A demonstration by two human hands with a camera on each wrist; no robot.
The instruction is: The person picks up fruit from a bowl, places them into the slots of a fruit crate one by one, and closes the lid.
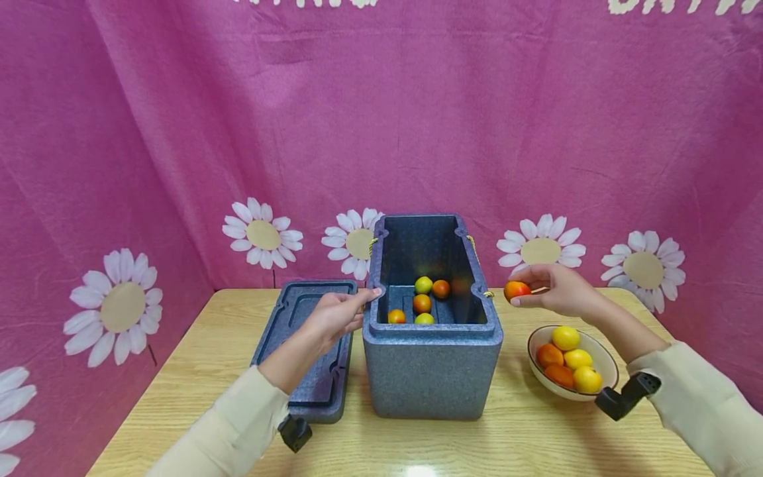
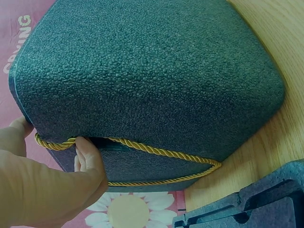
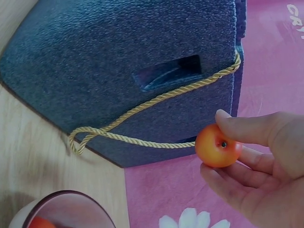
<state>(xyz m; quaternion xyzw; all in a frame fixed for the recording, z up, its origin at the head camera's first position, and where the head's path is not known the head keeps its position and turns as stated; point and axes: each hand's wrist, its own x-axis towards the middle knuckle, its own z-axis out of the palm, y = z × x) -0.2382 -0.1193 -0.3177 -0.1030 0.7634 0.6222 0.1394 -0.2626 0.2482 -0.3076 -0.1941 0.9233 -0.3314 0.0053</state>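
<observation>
A dark grey foam box stands uncovered on the table with several yellow and orange-red fruits on its floor. My left hand grips its left rim, thumb on top; in the left wrist view the fingers bend against the outer wall beside a gold rope. To the right of the box, my right hand pinches a small orange-red fruit between thumb and fingers, raised above the table. Below that hand sits a cream bowl with several lemons and orange-red fruits.
The box's grey lid lies on the wooden table at the left, under my left forearm. Gold rope also hangs along the box's right wall. A pink cloth with white daisies closes off the back and sides.
</observation>
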